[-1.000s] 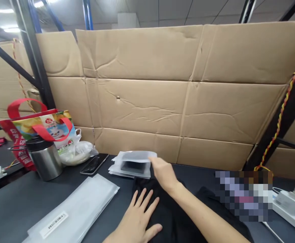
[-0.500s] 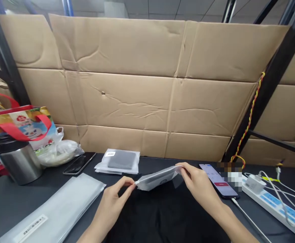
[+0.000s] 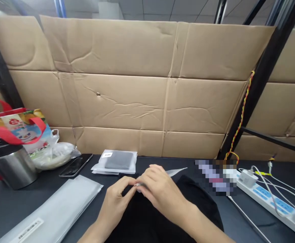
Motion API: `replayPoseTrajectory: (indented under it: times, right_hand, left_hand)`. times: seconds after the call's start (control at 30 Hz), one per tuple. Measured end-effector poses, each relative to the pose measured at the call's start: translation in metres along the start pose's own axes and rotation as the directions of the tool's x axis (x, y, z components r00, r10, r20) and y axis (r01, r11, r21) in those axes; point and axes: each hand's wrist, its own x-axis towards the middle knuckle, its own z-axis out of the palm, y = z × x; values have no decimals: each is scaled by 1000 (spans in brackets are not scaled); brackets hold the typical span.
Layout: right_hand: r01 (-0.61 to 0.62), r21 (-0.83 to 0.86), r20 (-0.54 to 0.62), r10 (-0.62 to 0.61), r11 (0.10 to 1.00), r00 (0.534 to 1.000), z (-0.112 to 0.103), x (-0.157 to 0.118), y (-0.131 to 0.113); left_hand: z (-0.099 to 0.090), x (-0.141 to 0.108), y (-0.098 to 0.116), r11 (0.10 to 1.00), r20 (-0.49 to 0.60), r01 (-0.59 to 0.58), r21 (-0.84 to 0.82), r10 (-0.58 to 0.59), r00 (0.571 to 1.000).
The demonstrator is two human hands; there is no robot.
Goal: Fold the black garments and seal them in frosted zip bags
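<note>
My left hand and my right hand meet above a black cloth garment on the dark table. Between them they pinch a frosted plastic bag, and most of it is hidden by my fingers. Only a thin pointed corner shows past my right hand, with a small bit near my left fingertips. Behind my hands lies a sealed frosted bag with a dark grey item and a white label. Left of my left hand is a flat stack of frosted bags.
A black smartphone, a steel flask, a white plastic bag and a colourful red-handled tote stand at the left. A power strip with cables lies right. Cardboard sheets form the back wall.
My hands have come closer together, and the bag held flat between them is now folded or bunched and mostly covered by my fingers. The view has shifted very slightly.
</note>
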Motion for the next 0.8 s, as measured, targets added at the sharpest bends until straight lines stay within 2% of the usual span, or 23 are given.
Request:
replayPoseTrajectory:
  times: [0.1, 0.2, 0.47, 0.8]
  right_hand:
    - [46, -67, 24, -44, 997, 999, 8, 0, -4]
    - [77, -117, 42, -73, 990, 996, 2, -8, 8]
    - [-119, -107, 13, 121, 987, 993, -42, -45, 60]
    - [-191, -110, 16, 194, 975, 981, -53, -58, 77]
  left_hand:
    - [1, -2, -1, 999, 29, -35, 35, 34, 999]
    - [-3, -2, -5, 995, 44, -51, 80, 47, 998]
    - [-15, -1, -13, 988, 10, -60, 144, 59, 998]
    - [-19, 2, -14, 974, -5, -114, 196, 117, 993]
